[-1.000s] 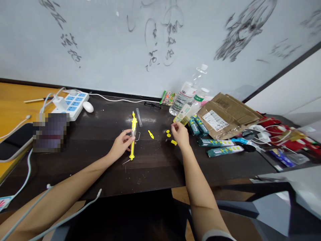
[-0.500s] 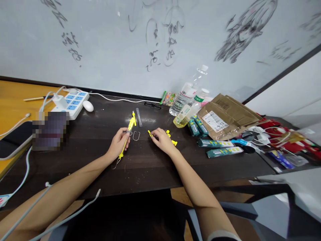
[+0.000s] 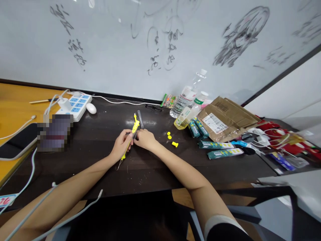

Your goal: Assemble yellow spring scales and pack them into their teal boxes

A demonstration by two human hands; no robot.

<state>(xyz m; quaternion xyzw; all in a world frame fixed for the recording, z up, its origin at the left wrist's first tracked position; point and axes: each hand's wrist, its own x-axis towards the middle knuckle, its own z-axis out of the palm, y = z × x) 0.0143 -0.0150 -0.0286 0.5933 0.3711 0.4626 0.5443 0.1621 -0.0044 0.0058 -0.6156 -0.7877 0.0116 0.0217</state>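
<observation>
My left hand (image 3: 121, 146) is closed around a slim yellow plastic rod-like assembly (image 3: 135, 126). It slants up and away from me, and a thin bent wire (image 3: 118, 165) sticks out at its near end. Close against its right side is my right hand (image 3: 144, 138), fingers drawn together near the middle of the assembly. What those fingers pinch is hidden. A clear tube (image 3: 140, 119) lies just beyond my right hand. Two small round yellow pieces (image 3: 169, 135) and a short yellow cylinder-like part (image 3: 175, 144) rest on the dark table to the right.
Drink bottles (image 3: 184, 115), green boxes (image 3: 216, 144) and a brown parcel bag (image 3: 220, 117) occupy the right. Glasses (image 3: 153, 107) and a snack packet (image 3: 168, 100) lie by the whiteboard. At left are a power strip (image 3: 79, 106), a white mouse (image 3: 91, 108) and a phone (image 3: 17, 141).
My right hand has moved left, from beside a small yellow piece to the assembly in my left hand. That piece and the bent wire on the table are now out of sight.
</observation>
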